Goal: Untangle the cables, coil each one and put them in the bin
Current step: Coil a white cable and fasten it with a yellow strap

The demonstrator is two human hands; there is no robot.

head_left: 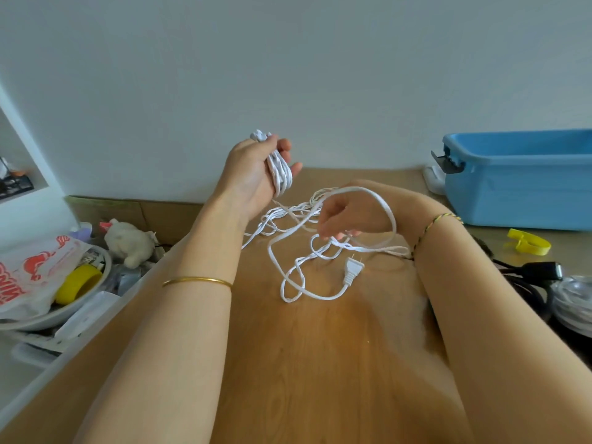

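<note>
Left hand (253, 177): raised, fingers curled round a wound bundle of white cable (282, 176).
Right hand (347, 216): closed on a loose loop, with the tangle trailed beneath.
Plug (352, 271): laid on the table (304, 363).
Bin (519, 190): blue, far right, well apart from the cable.

Single view: wide-angle head-worn camera, set close over the wooden table (320, 363), faces forward and down across it toward the pale wall (288, 75) behind.

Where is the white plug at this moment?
The white two-prong plug lies on the wooden table, mid-frame in the head view, just nearer the person than the right hand.
</note>
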